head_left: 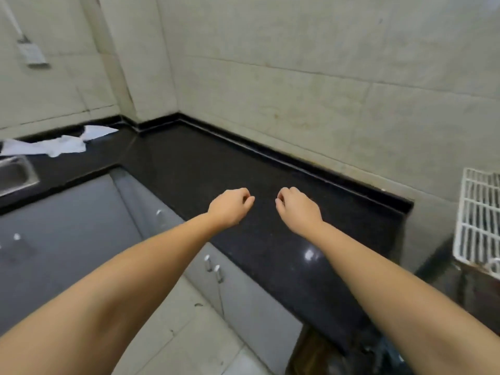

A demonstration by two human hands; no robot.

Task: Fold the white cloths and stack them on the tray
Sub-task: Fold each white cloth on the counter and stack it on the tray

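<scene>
A person's bare left hand (230, 205) and right hand (297, 208) hover side by side over the middle of a black stone bench (270, 253), near its front edge, both arms stretched forward. The fingers of each hand are loosely curled inward and hold nothing; the thumbs almost face each other across a small gap.

The white cloths (54, 143) lie crumpled at the far left end of the bench, against the back edge by the tiled wall (297, 63), well apart from both hands and closer to the left one. The heap is unfolded and runs lengthwise along the back edge, with one pointed corner sticking out toward the bench's inner corner.

A steel sink (15, 173) is set into the bench just in front of the cloths, at the left border of the view. A white wire rack (479, 220) stands past the bench's right end. Grey cabinet doors (230, 280) with small handles run below the front edge.
</scene>
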